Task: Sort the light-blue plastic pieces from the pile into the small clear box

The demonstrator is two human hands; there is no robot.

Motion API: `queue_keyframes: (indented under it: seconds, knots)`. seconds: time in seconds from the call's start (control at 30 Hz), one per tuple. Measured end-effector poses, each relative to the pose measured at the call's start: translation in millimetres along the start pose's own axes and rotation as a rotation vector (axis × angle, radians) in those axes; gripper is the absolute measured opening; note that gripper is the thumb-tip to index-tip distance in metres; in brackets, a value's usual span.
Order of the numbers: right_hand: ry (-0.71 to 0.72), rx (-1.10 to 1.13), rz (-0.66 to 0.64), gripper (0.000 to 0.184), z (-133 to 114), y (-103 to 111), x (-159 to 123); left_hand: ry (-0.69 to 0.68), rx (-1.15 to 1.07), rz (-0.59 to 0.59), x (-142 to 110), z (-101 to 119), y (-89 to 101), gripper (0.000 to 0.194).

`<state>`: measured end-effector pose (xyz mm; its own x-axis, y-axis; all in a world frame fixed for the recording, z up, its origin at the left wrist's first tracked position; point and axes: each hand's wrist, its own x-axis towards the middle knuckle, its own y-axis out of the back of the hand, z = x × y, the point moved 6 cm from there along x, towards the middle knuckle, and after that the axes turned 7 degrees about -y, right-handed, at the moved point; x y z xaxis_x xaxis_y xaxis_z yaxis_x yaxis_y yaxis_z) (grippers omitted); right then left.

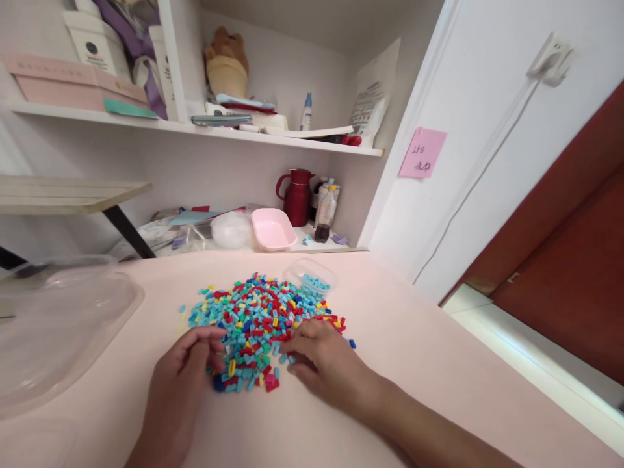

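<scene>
A heap of small toy building bricks (263, 312) in light blue, red, yellow, green and dark blue lies spread on the pale pink tabletop. My left hand (188, 361) is at the heap's near left edge, its fingers loosely bent and apart; what lies under the fingertips is partly hidden. On the right side, my right hand (322, 357) reaches into the bricks with bent fingers and the thumb apart. Several light blue bricks lie by its fingertips, and I see none clearly gripped. Behind the heap, a small clear plastic tub (297, 268) contains light blue bricks.
At left lies a large clear plastic container (63, 338). Against the back stand a pink tray (273, 229), a dark red jug (298, 198) and a bottle (325, 218). A shelf (205, 133) runs above them. A pink note (422, 153) hangs on the right wall.
</scene>
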<state>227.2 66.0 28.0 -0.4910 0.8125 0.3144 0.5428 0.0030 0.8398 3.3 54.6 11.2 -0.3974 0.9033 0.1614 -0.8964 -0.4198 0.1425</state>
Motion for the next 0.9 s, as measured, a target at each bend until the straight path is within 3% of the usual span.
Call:
queue_keyframes:
  seconds: [0.37, 0.67, 0.9]
  knots:
    - [0.006, 0.036, -0.024, 0.028, 7, -1, 1, -0.011, 0.011, -0.007, 0, 2, 1.6, 0.02]
    - [0.019, 0.09, 0.09, 0.016, 5, 11, 5, -0.018, 0.02, 0.008, 2, -1, 1.9, 0.023]
    - [-0.148, 0.276, 0.105, 0.023, 13, 24, 4, -0.001, 0.011, 0.013, 1, 1, 2.1, 0.025]
